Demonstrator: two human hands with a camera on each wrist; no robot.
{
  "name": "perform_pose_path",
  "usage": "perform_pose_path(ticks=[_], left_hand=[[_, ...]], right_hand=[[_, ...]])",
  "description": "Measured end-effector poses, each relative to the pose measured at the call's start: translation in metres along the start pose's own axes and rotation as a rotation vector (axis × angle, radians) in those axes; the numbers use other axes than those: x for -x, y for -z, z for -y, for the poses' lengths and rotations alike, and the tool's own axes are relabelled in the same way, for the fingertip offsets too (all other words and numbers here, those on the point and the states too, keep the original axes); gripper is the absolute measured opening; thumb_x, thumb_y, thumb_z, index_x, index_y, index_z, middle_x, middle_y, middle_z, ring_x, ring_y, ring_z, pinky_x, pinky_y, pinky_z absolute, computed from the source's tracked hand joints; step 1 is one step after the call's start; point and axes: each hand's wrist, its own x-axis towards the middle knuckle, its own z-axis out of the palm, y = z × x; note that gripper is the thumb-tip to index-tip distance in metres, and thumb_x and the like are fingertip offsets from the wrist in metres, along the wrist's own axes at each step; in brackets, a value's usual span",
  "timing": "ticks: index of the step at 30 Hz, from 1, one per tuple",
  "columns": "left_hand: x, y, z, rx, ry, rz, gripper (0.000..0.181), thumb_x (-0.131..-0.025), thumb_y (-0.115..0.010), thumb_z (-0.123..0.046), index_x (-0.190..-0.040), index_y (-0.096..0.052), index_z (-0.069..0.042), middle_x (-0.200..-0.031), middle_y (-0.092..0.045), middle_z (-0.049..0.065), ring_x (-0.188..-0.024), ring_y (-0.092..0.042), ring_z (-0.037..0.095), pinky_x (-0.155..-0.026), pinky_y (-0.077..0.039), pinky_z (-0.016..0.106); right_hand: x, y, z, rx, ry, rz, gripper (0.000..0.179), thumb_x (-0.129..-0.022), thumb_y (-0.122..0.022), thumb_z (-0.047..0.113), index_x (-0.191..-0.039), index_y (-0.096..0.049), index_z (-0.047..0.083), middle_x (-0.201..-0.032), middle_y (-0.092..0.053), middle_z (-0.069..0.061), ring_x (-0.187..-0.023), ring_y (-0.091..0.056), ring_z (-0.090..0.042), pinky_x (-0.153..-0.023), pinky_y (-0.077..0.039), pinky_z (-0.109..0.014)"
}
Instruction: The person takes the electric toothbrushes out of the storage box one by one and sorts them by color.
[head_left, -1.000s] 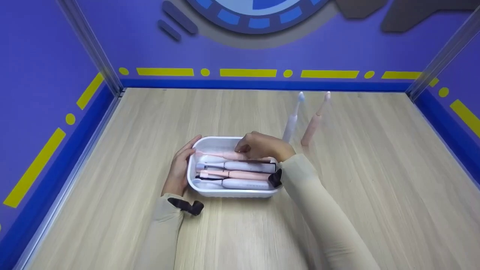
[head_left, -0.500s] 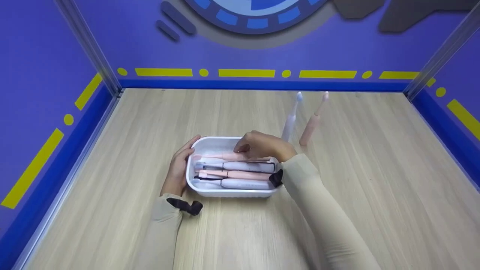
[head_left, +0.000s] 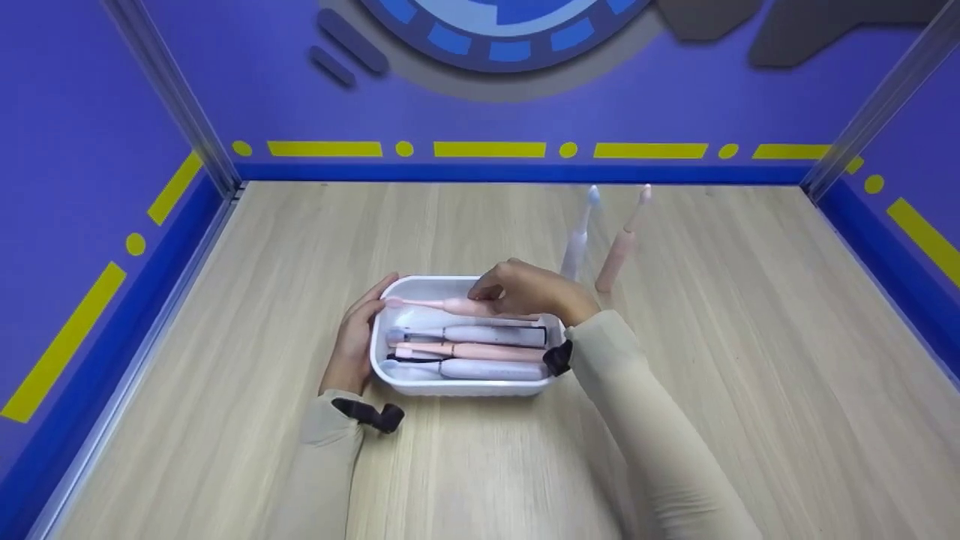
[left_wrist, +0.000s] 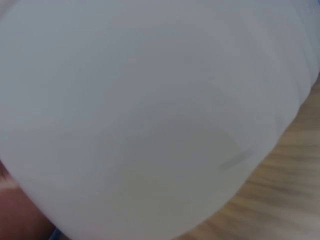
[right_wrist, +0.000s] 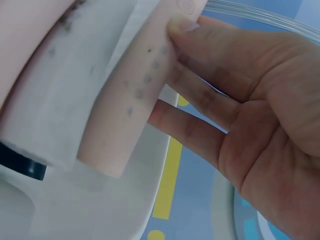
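My left hand (head_left: 354, 337) grips the left end of a white plastic box (head_left: 465, 388), fingers at its upper left corner. In the left wrist view the blurred box wall (left_wrist: 165, 100) fills most of the picture. My right hand (head_left: 529, 291) pinches the handle of a pink electric toothbrush (head_left: 454, 305) by the box's far side. The right wrist view shows the thumb on that handle (right_wrist: 135, 90), fingers behind it. Inside lie a white electric toothbrush (head_left: 491, 334), another pink one (head_left: 487, 351) and a white one (head_left: 487, 368) nearest me.
Behind my right hand, a white toothbrush with a blue head (head_left: 575, 251) and a pink toothbrush (head_left: 619, 255) stand upright on the wooden table (head_left: 735, 337). Purple-blue panels (head_left: 495, 112) enclose the table at the back and sides.
The pink toothbrush in my right hand has risen slightly in the box, away from the ones beside it. My left hand keeps its hold on the box. The head view has shifted slightly.
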Motion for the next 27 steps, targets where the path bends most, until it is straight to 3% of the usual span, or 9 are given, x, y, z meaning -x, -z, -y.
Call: perform_pose_path(ticks=[18, 27], left_hand=[[0.0, -0.001, 0.001, 0.038, -0.04, 0.004, 0.051, -0.096, -0.031, -0.002, -0.146, -0.033, 0.004, -0.157, -0.027, 0.012, -0.148, -0.019, 0.022, -0.122, -0.014, 0.034], [0.0, -0.001, 0.001, 0.022, -0.044, 0.007, 0.05, -0.095, -0.034, -0.003, -0.145, -0.037, 0.001, -0.156, -0.031, 0.008, -0.146, -0.024, 0.019, -0.122, -0.017, 0.033]], right_hand=[[0.012, 0.007, -0.004, -0.061, 0.051, -0.141, 0.026, -0.088, -0.064, 0.001, -0.112, -0.072, 0.005, -0.105, -0.073, -0.009, -0.097, -0.069, -0.02, -0.087, -0.057, -0.038], [0.019, 0.012, -0.005, -0.088, 0.091, -0.254, 0.026, -0.088, -0.064, 0.001, -0.112, -0.072, 0.007, -0.108, -0.073, -0.008, -0.099, -0.068, -0.019, -0.086, -0.057, -0.036]])
